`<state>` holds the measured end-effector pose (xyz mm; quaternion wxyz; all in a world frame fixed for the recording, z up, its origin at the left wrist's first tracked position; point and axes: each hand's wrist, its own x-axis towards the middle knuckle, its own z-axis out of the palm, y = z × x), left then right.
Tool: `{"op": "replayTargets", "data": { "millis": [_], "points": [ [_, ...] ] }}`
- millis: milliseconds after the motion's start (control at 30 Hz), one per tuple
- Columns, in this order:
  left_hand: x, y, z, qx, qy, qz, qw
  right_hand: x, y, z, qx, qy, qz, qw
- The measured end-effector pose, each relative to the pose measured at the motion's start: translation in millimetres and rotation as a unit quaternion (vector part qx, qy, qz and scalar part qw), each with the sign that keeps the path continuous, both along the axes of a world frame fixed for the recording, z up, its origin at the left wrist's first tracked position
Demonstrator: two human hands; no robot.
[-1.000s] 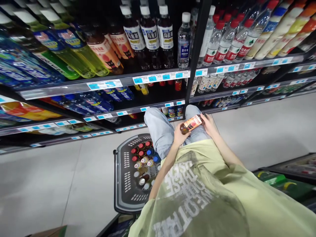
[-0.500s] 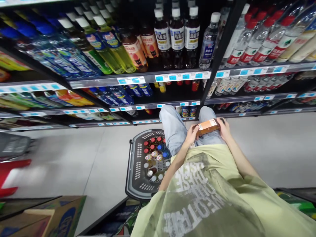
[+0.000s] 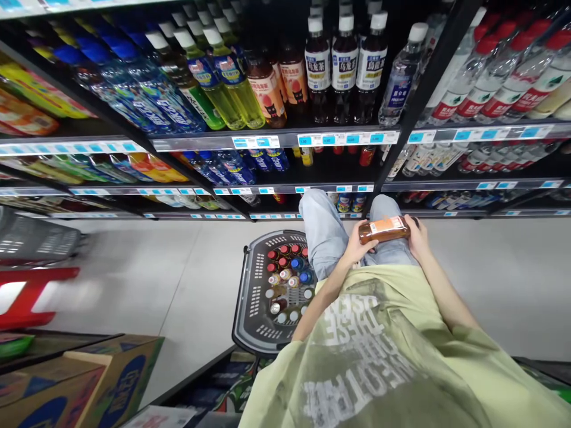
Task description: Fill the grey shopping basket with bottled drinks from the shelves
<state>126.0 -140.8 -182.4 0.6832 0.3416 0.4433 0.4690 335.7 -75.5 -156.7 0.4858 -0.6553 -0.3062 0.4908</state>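
I hold a brown drink bottle (image 3: 382, 229) with an orange label sideways in front of my knees. My left hand (image 3: 357, 246) grips its bottom end and my right hand (image 3: 417, 235) is wrapped round its cap end. Below my left arm a dark shopping basket (image 3: 256, 297) stands on the floor with several bottles upright in it, caps showing red, blue and white. Straight ahead, the shelf (image 3: 267, 139) carries rows of bottled drinks, among them orange-labelled bottles (image 3: 267, 89) like the one I hold.
Shelves of bottles run across the whole view, with a black upright post (image 3: 417, 101) between bays. Cardboard boxes (image 3: 89, 380) stand at bottom left. A red and grey cart or basket (image 3: 31, 261) is at the left edge. Pale floor lies between.
The view has swung left, bringing the boxes and the red cart into sight. The bottle has been turned in my hands, so a different side of its label faces up.
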Motion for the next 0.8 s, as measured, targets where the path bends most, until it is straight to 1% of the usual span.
{"op": "replayTargets", "data": {
  "millis": [100, 200, 500, 667, 800],
  "points": [
    [-2.3, 1.2, -2.6, -0.002, -0.039, -0.003, 0.999, 1.4, 0.0, -1.6, 0.001, -0.01, 0.003, 1.0],
    [-3.6, 2.2, -4.9, -0.004, -0.055, -0.008, 0.998, 2.2, -0.3, -1.5, -0.007, 0.003, 0.002, 1.0],
    [-2.4, 4.0, 5.5, -0.047, -0.026, 0.005, 0.999, -0.6, -0.3, 0.7, -0.012, 0.027, -0.014, 0.999],
    [-2.7, 4.7, 6.7, -0.053, -0.03, 0.007, 0.998, -1.8, -0.1, 2.5, -0.012, 0.026, -0.01, 1.0],
    [-2.8, 4.7, 8.3, -0.079, -0.024, 0.003, 0.997, -2.9, -0.9, 6.4, -0.01, 0.037, -0.006, 0.999]
  ]
}}
